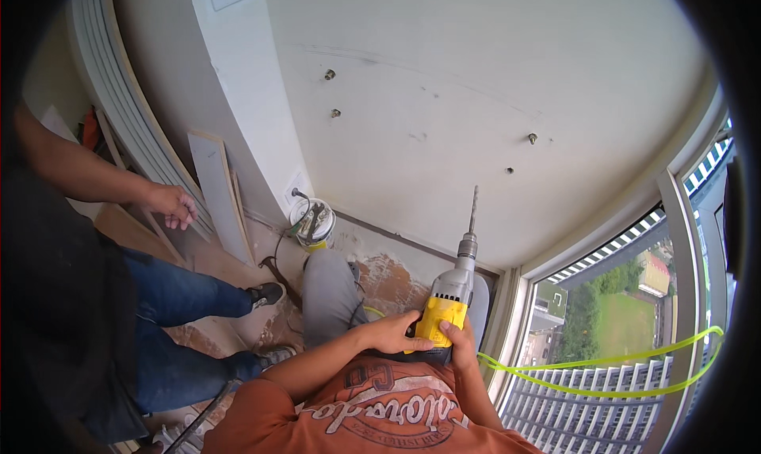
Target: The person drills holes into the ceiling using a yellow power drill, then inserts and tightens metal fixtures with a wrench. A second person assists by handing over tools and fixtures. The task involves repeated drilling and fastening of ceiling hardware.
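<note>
Against my body I hold a yellow and grey power drill [448,303], its long drill bit [475,208] pointing up and away toward the wall. My left hand [394,333] is closed around the left side of its yellow body. On the right side my right hand [460,340] grips the rear part, thumb over the yellow casing. Ahead, the pale wall [444,50] carries anchor bolts: an upper left bolt [330,74], a lower left bolt [336,113] and a right bolt [533,139]. Below the right bolt is a dark hole [510,170].
At my left stands another person, one hand [172,206] hanging loosely. A white bucket [315,223] holding tools sits by the wall corner, near a hammer [277,276]. Boards [220,192] lean behind it. To the right are a window [618,311] and a yellow-green strap [587,392].
</note>
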A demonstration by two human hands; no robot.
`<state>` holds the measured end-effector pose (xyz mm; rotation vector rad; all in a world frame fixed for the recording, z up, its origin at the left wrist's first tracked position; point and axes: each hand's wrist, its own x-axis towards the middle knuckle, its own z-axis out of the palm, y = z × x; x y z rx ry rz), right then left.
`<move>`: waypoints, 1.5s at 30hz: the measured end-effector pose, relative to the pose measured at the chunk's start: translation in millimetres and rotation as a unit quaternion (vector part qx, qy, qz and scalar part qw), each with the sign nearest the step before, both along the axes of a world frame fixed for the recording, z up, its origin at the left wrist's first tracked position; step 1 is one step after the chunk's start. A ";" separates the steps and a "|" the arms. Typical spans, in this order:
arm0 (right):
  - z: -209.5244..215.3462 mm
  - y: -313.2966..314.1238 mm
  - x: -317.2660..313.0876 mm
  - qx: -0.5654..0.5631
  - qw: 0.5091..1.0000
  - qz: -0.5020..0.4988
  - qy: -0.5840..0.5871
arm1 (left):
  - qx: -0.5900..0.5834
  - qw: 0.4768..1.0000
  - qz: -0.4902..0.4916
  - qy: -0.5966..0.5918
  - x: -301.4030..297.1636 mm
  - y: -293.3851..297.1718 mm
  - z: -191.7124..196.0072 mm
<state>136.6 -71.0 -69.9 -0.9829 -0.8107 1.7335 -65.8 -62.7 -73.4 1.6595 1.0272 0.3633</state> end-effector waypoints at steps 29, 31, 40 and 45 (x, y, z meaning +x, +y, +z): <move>-78.8 8.9 -33.1 0.167 0.974 0.005 -0.154 | 0.057 0.967 0.242 0.058 30.4 30.0 -3.2; -80.7 8.7 -35.2 0.203 0.962 0.017 -0.180 | 0.054 0.961 0.260 0.080 32.6 29.5 -4.8; -82.9 25.8 -21.7 0.298 0.884 0.105 -0.343 | 0.062 0.969 0.218 0.095 21.2 54.7 -22.0; -40.5 53.5 22.4 0.122 0.904 0.214 -0.349 | 0.083 0.965 0.208 0.135 -22.0 73.9 -61.0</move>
